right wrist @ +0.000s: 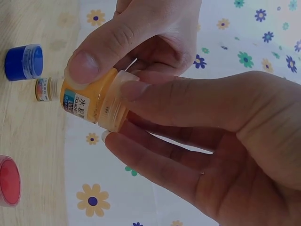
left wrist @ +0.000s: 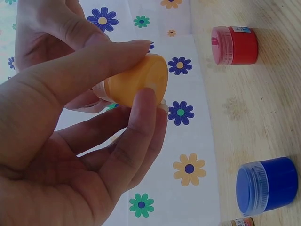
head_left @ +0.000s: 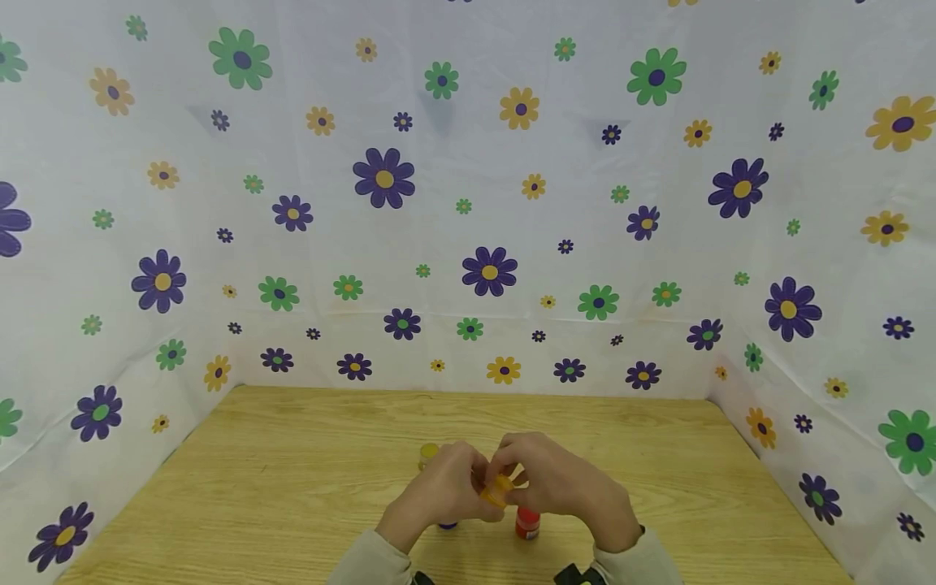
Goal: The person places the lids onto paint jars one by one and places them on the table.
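Note:
Above the table, both hands meet around an orange-yellow paint jar (head_left: pixel 499 491) with a printed label. My left hand (head_left: pixel 448 485) holds the jar's body between thumb and fingers, seen close up in the left wrist view. The translucent lid (right wrist: pixel 112 101) is pinched by my right hand (head_left: pixel 559 478), its thumb flat across the side. In the right wrist view the jar lies tilted sideways, lid toward the right palm. The lid sits on the jar; whether it is loose cannot be seen.
Below the hands, a red paint jar (head_left: pixel 527 523) and a blue paint jar (left wrist: pixel 273 184) stand on the wooden table (head_left: pixel 292 479). A yellow-topped jar (head_left: pixel 428 451) stands farther back, partly hidden by the left hand. Flower-printed cloth (head_left: pixel 468 162) hangs around the table's back and sides.

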Motion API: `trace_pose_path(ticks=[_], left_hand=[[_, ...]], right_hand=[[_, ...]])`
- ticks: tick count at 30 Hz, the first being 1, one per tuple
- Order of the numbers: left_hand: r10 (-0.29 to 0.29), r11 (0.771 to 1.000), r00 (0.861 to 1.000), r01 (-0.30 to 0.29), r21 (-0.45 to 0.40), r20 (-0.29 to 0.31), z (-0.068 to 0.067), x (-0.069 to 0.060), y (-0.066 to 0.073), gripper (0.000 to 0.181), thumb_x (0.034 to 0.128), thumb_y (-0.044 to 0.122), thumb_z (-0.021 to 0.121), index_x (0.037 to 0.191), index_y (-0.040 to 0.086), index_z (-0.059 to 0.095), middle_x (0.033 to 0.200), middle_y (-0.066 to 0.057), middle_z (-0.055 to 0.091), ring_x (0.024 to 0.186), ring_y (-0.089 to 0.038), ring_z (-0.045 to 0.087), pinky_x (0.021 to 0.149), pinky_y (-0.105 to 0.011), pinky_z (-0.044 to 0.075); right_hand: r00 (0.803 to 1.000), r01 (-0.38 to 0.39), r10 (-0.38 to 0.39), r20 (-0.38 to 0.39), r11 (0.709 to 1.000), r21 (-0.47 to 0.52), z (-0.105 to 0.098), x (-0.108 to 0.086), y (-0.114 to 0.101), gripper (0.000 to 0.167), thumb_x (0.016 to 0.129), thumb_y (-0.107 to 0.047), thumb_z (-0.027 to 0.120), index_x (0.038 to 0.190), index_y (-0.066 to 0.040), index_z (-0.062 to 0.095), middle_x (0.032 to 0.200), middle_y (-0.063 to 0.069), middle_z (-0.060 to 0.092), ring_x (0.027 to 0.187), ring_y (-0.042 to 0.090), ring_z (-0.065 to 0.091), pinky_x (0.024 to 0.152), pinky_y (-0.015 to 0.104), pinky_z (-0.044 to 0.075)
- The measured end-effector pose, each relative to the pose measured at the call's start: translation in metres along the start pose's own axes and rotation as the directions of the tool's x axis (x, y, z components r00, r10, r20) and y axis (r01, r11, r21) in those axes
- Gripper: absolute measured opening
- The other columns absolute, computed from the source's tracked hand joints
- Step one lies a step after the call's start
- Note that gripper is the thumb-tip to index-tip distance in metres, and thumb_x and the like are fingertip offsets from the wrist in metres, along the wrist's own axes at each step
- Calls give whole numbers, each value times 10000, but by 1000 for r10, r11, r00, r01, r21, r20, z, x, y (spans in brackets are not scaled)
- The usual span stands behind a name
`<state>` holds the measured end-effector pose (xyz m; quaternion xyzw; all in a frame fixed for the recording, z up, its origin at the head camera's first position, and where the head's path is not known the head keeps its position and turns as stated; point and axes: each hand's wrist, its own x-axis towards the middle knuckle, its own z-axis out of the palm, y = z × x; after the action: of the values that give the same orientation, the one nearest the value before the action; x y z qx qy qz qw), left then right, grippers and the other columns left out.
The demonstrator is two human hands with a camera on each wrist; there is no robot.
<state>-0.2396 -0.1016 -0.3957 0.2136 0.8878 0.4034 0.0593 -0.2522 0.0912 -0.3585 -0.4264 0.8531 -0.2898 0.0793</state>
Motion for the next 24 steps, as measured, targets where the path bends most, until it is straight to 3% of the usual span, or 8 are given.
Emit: trace_pose_path(ticks=[24], left_hand=[[3, 1000, 1000, -3, 12, -3, 0, 1, -1, 191, 704, 106, 914, 835, 68, 780, 751, 23, 743, 648, -73, 605, 592, -221, 515]], right_hand=[[1000, 12, -12, -7, 1000, -20, -1, 0, 2, 133, 871, 3, 775, 987, -61, 779, 968, 34, 730, 886, 99, 664, 788, 220, 586]])
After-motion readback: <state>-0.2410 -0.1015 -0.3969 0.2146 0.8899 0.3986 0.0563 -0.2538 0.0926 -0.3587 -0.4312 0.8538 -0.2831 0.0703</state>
